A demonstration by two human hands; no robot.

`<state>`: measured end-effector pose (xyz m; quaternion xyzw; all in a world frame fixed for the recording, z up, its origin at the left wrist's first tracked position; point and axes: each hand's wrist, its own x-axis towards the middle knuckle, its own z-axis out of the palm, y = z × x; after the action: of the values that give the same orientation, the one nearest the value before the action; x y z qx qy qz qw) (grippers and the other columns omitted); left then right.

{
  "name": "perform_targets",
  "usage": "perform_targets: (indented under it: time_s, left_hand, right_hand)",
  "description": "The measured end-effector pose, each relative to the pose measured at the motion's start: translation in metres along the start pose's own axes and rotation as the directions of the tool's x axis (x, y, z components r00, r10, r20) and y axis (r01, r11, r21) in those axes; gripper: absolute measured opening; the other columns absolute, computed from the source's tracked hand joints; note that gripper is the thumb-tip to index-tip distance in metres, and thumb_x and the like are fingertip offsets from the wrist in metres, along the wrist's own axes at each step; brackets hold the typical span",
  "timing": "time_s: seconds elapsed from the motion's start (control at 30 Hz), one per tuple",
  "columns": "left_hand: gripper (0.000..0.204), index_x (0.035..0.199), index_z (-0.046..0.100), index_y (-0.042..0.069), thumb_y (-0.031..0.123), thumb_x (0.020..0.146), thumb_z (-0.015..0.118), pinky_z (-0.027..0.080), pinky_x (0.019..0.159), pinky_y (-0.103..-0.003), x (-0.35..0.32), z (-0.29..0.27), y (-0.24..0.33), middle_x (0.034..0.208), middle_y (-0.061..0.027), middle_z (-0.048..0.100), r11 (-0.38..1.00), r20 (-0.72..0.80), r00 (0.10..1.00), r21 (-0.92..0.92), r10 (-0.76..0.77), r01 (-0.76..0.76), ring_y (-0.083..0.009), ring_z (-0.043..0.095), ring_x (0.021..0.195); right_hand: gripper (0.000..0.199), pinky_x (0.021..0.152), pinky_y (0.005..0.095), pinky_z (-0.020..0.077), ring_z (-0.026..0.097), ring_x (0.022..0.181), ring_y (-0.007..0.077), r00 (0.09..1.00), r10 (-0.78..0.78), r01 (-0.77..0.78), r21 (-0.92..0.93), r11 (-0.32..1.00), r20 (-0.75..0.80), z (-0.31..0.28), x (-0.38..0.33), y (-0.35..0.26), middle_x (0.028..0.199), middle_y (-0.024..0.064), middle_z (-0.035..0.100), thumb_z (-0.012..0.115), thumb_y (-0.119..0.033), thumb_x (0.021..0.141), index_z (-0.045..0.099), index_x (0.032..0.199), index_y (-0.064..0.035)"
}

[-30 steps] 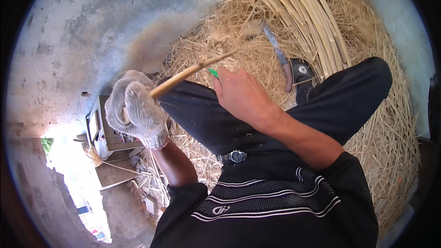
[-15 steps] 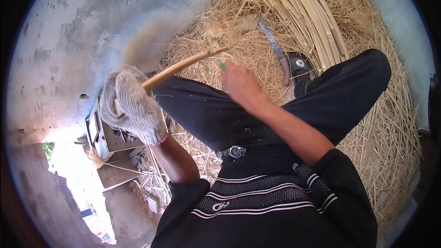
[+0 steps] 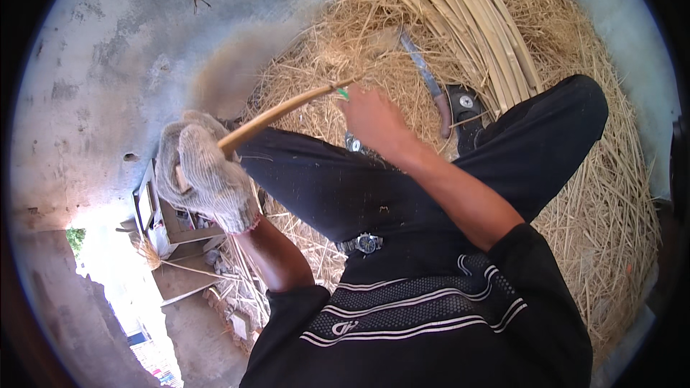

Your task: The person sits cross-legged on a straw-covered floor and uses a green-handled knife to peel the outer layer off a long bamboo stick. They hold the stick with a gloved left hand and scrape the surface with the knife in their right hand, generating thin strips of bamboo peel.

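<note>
From where I stand, I take as my landmark the long knife, which lies on the loose straw with its brown handle pointing toward the seated person. To the left of this knife, and well apart from it, is the cane strip, lifted above the level of the person's legs. The strip has a warm yellow-tan colour, somewhat shiny along its upper side, and it is gently bent like a shallow bow. It is thickest beside the glove and becomes narrow toward the tip, where I notice a small darker mark (maybe it is a knot, but I cannot be sure). The left hand, in a grey knitted glove, is farther to the left of the knife, and its fingers are clenched around the thick end of the strip. The right hand, bare, is just to the left of the knife's handle; it is closed on a green tool, of which only a small piece comes out past the fingers. This green piece is at the thin end of the strip, but I cannot tell if they touch. To the right of the knife lie a dark shoe, near its handle, and a bundle of pale strips.
</note>
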<state>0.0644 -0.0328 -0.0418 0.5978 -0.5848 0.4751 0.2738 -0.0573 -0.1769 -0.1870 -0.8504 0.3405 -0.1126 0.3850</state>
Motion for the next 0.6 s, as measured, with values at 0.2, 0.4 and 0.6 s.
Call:
perform_targets:
  time_s: [0.2,0.4,0.6]
  left_hand:
    - [0.017,0.075,0.055,-0.001,0.009,0.089,0.058,0.047,0.050,-0.028,0.019,0.015,0.039,0.071,-0.0093,0.057,0.650,0.130,0.873,-0.619,-0.469,0.441,-0.0133,0.054,0.056]
    - [0.024,0.067,0.049,-0.001,0.013,0.085,0.058,0.037,0.043,-0.026,0.020,0.010,0.039,0.067,-0.0086,0.051,0.624,0.084,0.848,-0.640,-0.524,0.449,-0.0130,0.046,0.052]
    - [0.016,0.073,0.052,-0.004,0.010,0.079,0.058,0.050,0.049,-0.031,0.009,0.015,0.032,0.071,-0.0116,0.055,0.745,0.027,0.867,-0.498,-0.498,0.444,-0.0156,0.054,0.058]
  right_hand:
    - [0.025,0.080,0.0533,0.0553,0.067,0.090,0.0468,0.978,0.202,-0.207,-0.113,0.972,-0.058,0.061,0.032,0.107,0.083,0.0270,0.066,0.054,-0.016,0.095,0.053,0.110,0.0048]
    - [0.034,0.077,0.0526,0.0542,0.067,0.088,0.0470,0.987,0.106,-0.126,0.175,0.977,0.117,0.019,0.026,0.054,0.087,0.0298,0.067,0.049,-0.024,0.099,0.053,0.115,0.0060]
    - [0.029,0.061,0.0525,0.0527,0.065,0.063,0.0460,0.946,-0.306,0.318,0.462,0.828,-0.101,-0.068,-0.067,-0.061,0.062,0.0245,0.062,0.049,-0.024,0.101,0.053,0.112,0.0025]
